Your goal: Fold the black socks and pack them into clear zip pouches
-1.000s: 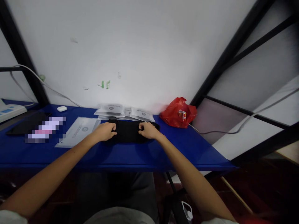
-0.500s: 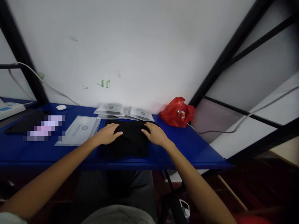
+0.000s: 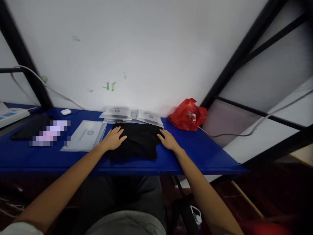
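Observation:
A folded black cloth, seemingly a garment (image 3: 139, 140), lies flat on the blue table (image 3: 207, 160) in front of me. My left hand (image 3: 114, 138) rests on its left side, palm down with fingers spread. At the right edge of the cloth, my right hand (image 3: 168, 140) is open, its fingertips touching the upper right corner. Neither hand grips the fabric. Left of the cloth lies a flat frosted plastic bag (image 3: 85, 135) with printed lettering and a round logo. Behind it, several similar packets (image 3: 149, 117) are stacked against the wall.
A red plastic bag (image 3: 187, 116) stands at the back right. On the left are a white earbud case (image 3: 66, 112), a dark flat object (image 3: 30, 127), a pixelated item (image 3: 51, 132) and a white power strip (image 3: 14, 116). A cable runs along the wall.
My right hand has slid slightly right, out to the cloth's edge, and the cloth lies a little flatter and wider. My left hand's fingers have spread on the cloth. The view has shifted slightly.

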A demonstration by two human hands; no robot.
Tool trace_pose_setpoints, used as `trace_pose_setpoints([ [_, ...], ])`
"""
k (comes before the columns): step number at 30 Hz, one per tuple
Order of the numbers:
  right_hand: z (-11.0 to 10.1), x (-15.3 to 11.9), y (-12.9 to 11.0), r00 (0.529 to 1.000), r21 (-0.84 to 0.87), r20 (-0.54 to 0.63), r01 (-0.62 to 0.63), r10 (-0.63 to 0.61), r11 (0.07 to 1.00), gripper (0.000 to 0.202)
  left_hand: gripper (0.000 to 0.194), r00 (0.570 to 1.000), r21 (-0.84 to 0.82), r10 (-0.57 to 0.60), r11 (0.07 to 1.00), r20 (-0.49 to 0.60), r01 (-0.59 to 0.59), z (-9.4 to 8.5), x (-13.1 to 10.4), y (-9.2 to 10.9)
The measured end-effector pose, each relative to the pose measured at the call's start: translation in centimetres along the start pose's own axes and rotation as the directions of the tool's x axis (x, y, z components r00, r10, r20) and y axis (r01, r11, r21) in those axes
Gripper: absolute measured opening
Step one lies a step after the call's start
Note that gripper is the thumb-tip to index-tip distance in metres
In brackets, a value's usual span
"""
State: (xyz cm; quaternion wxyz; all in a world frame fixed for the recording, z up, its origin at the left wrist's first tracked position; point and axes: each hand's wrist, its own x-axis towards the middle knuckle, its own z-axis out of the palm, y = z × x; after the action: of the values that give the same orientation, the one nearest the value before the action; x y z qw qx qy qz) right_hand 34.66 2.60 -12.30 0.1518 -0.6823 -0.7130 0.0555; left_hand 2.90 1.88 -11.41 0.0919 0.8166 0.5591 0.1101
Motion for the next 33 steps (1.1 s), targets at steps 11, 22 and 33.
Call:
trace_pose_setpoints([
  [11, 0.0, 0.0, 0.4, 0.991, 0.025, -0.129, 0.021, -0.017, 0.999, 0.046, 0.059, 0.998, -0.032, 0.017, 0.999, -0.064, -0.019, 0.3, 0.0, -0.7],
  [22, -0.5, -0.2, 0.5, 0.996, -0.025, -0.070, -0.051, 0.049, 0.998, 0.049, 0.060, 0.999, -0.038, 0.004, 0.999, -0.042, -0.005, 0.1, -0.1, -0.6],
  [33, -3.4, -6.9, -7.0, 0.861, 0.159, -0.199, 0.499, -0.467, 0.852, 0.019, 0.034, 0.932, 0.130, 0.293, 0.954, -0.212, -0.271, -3.6, -5.5, 4.7],
])
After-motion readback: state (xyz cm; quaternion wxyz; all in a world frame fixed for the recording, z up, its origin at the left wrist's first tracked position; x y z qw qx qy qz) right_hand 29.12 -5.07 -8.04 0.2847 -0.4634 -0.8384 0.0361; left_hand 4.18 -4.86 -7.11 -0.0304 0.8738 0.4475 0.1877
